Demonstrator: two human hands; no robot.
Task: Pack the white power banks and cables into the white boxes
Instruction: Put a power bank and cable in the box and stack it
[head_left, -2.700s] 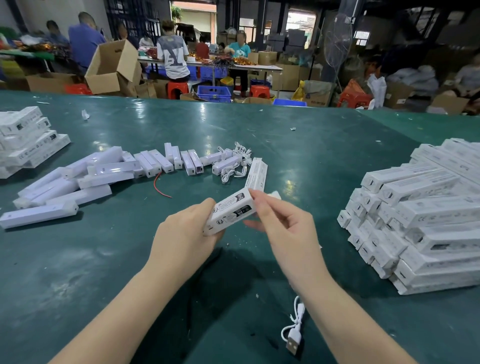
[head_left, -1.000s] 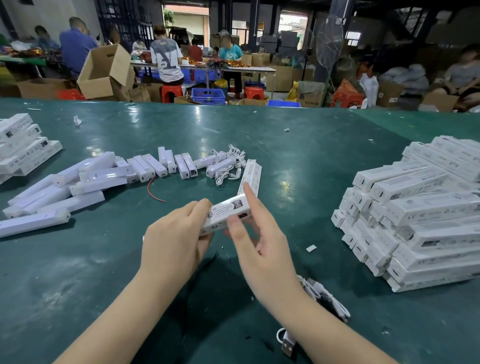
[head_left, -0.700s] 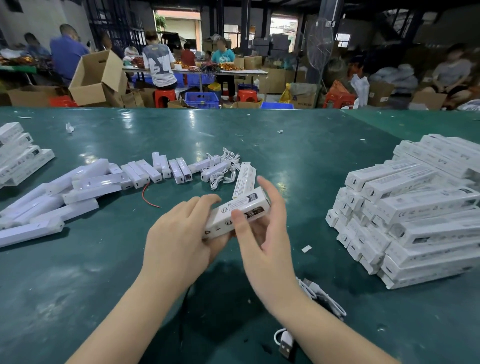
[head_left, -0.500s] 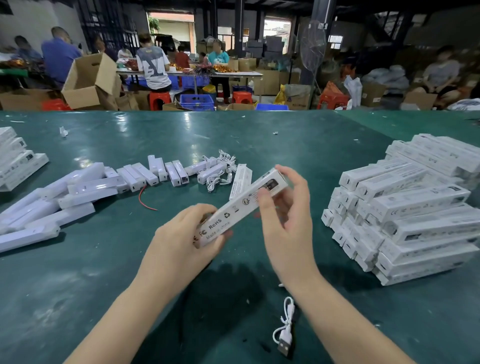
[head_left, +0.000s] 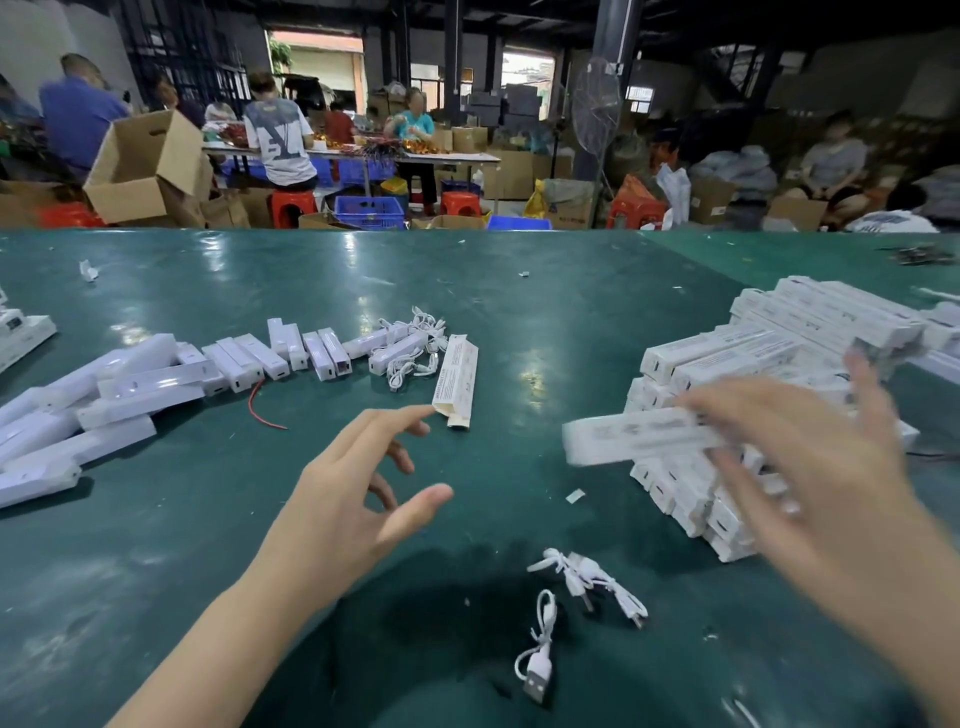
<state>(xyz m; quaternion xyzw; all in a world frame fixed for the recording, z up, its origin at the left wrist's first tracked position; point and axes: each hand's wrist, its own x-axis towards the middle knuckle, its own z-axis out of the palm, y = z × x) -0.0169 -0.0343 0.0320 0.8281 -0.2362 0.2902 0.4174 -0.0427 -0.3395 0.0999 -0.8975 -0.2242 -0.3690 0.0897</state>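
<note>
**Packed box goes to the stack**

The long white cardboard box, gripped in both hands half a second ago, now sits blurred at the right hand, against the heap of finished white boxes; whether those fingers pinch it I cannot tell. The left hand has let go, fingers spread, reaching toward an empty flat white box. One unit looks done. White coiled cables lie on the green table.
</note>
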